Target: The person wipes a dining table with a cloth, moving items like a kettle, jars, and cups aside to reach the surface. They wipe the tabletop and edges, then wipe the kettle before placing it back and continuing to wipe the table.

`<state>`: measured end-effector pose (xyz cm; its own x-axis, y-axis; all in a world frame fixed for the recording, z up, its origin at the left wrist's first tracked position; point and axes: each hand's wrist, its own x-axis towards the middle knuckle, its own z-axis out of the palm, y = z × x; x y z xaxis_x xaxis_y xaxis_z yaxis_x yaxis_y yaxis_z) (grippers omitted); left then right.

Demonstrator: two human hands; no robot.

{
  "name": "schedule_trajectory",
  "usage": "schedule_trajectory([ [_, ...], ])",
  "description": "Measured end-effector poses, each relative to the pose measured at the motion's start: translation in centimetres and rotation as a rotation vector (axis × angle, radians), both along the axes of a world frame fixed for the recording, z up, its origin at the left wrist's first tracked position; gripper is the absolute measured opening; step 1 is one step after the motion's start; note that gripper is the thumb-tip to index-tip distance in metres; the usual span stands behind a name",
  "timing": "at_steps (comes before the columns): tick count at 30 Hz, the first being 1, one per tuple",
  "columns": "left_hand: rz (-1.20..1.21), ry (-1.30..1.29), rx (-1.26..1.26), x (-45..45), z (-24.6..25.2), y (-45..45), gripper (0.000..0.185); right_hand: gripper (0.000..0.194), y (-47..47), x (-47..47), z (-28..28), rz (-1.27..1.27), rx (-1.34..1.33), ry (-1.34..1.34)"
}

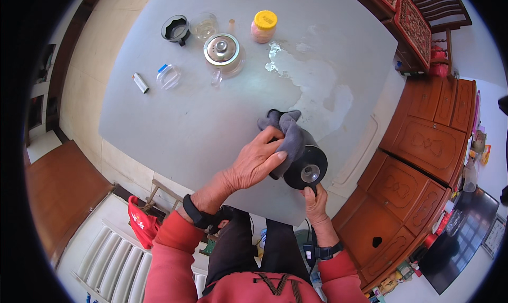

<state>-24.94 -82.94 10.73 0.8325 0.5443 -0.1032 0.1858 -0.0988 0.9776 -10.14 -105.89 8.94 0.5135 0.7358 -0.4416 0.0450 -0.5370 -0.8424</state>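
My left hand [258, 156] presses a folded grey cloth [293, 138] against the side of a black cylindrical vessel [316, 155]. The vessel lies tilted, with its round black end and clear centre facing me. My right hand [316, 202] grips it low, at what looks like its handle; part of that grip is hidden. Beyond them on the grey-covered table [166, 120] stands a glass teapot [222, 55] with a metal lid. A wet patch [317, 81] spreads over the table beyond the vessel.
Near the far left edge are a black-rimmed glass cup [175, 28], a clear glass bowl [204, 26], a lighter [140, 83] and a clear plastic lid [168, 77]. A yellow-lidded jar [264, 26] stands right of the teapot. Wooden cabinets [420, 144] flank the table's right side.
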Motion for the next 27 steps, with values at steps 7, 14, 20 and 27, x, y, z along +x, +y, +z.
schedule_trajectory([
  [7,-0.116,0.261,0.257,2.3,0.8,0.9,0.041,0.039,0.5,-0.1,0.6,0.003,-0.020,0.032],
  [14,0.015,0.314,0.242,1.9,0.6,-0.9,0.034,0.042,0.5,-0.2,0.3,0.011,-0.002,-0.024],
  [20,0.213,0.208,0.181,1.1,-2.0,-3.0,0.035,0.042,0.2,-0.1,0.3,0.013,-0.038,0.008],
  [27,0.514,0.180,-0.833,-1.8,-4.2,-2.6,0.047,0.043,0.8,-0.2,0.8,0.008,-0.019,0.014],
])
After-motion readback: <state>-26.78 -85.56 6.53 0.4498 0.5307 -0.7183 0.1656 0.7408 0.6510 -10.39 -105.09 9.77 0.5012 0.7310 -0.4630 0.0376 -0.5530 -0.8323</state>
